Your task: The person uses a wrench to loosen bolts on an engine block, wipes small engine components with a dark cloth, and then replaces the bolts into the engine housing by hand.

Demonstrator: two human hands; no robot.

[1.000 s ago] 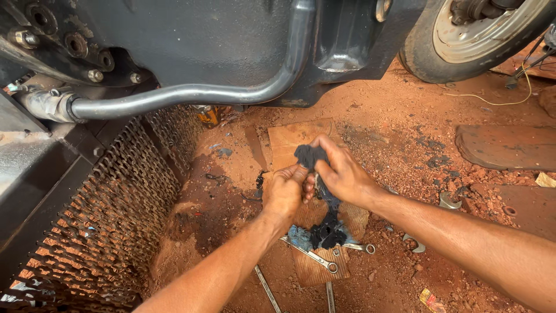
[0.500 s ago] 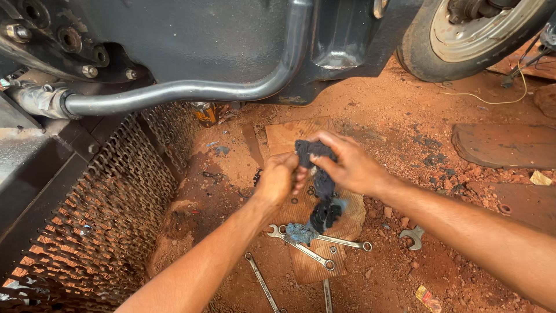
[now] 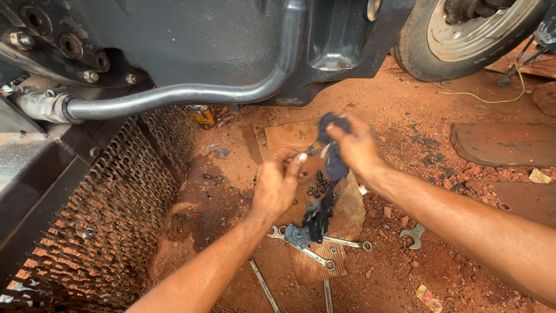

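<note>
My right hand grips a dark, oily rag that hangs down over a piece of cardboard. My left hand is just left of it, fingers pinched on a small part that touches the rag; the part is too small to make out. Both hands are raised above the red dirt ground, under the dark metal body of a vehicle. Two wrenches lie crossed on the cardboard below the rag, with small dark bolts beside them.
A grey metal pipe runs across the vehicle's underside. A rusty mesh grille slopes at left. A wheel stands at top right. Another wrench and flat stones lie on the dirt at right.
Both hands have risen away from the cardboard toward the vehicle, taking the rag along. The wrenches and bolts beneath have come into full view.
</note>
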